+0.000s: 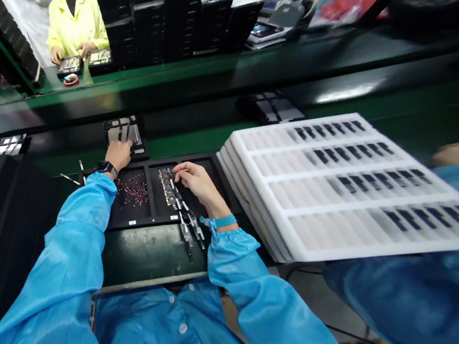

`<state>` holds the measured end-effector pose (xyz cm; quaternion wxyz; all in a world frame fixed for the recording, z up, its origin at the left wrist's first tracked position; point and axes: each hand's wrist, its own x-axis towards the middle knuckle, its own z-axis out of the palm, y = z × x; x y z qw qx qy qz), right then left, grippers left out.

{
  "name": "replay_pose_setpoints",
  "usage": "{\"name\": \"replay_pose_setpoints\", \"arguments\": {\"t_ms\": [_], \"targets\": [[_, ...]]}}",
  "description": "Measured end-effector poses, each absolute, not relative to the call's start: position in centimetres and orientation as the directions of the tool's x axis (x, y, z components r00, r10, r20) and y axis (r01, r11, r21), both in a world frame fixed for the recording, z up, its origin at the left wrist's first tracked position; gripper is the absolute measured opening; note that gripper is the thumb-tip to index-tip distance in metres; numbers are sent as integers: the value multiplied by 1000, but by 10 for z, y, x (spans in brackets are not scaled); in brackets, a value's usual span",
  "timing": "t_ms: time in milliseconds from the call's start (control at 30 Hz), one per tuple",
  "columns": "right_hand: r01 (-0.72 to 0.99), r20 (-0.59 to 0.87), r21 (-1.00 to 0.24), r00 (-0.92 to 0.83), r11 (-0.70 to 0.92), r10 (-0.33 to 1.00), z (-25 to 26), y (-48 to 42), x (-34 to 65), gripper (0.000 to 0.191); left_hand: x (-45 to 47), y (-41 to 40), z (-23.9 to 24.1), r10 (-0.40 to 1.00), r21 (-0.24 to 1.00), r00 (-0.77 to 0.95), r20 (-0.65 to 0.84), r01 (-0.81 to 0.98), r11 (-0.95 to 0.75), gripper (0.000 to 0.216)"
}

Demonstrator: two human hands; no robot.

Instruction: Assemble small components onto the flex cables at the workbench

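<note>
Blue-sleeved, my right grip (pixel 197 183) lies loosely open, fingertips on the strip of dark parts (pixel 168 189) in the middle well of the black tray (pixel 155 221). Red specks (pixel 133 190) fill its left well. My left grip (pixel 119 154) covers a smaller tray (pixel 139 150) beyond, closure unclear.

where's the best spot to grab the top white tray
Likely the left edge of the white tray, coming from the left: the stack fans out there, so the top rim stands clear, and the right hand is nearest.

Details of component strip (pixel 168 188) indistinct
</note>
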<state>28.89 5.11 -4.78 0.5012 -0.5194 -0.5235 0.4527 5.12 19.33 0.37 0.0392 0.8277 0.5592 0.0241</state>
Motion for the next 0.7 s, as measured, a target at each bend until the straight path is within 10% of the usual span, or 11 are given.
{"name": "replay_pose_setpoints", "arguments": {"t_ms": [133,267,533,700], "targets": [[551,68,-835,83,12,994,-46,47,283,21,42,175,25,947,206,316,63,924,-322,50],[811,21,-578,121,-87,992,-45,38,267,31,19,86,44,939,583,225,260,738,-338,19],[789,36,-605,167,-112,985,-32,36,264,20,-36,-161,-37,953,523,-33,302,841,-137,29],[647,103,-649,-447,401,888,-12,-22,206,20,-55,-188,-45,922,580,-137,363,807,-108,32]]}}
